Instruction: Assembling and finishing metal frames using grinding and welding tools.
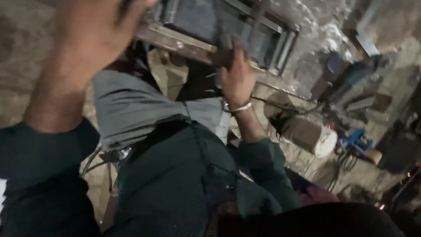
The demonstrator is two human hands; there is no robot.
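**Both hands up on a metal frame**

I look down along my own body: dark green shirt and sleeves, grey trousers (131, 105) below, everything tilted and a little blurred by motion.

My right hand (237, 72) is raised in the middle of the view, a silver bangle (237, 107) around the wrist. Its fingers are curled over the lower bar of a metal frame (228, 26), grasping it where the rusty brown bar runs diagonally from upper left to the right. The frame itself is a rectangle of grey bars with a darker panel inside, lying across the top of the view, above my knees.

My left hand (94, 30) is very close to the camera at the upper left, large and out of focus. It reaches the left end of the same frame, and the fingers are hidden behind the back of the hand and cut by the picture edge, so I cannot tell whether it is clenched on the bar or only resting against it.

On the dusty floor (315, 30) to the right lie a pale cylinder (309, 134) on its side, a blue tool (357, 140) just beyond it, and dark cables between them. A grey-green machine (355, 85) stands further up on the right.
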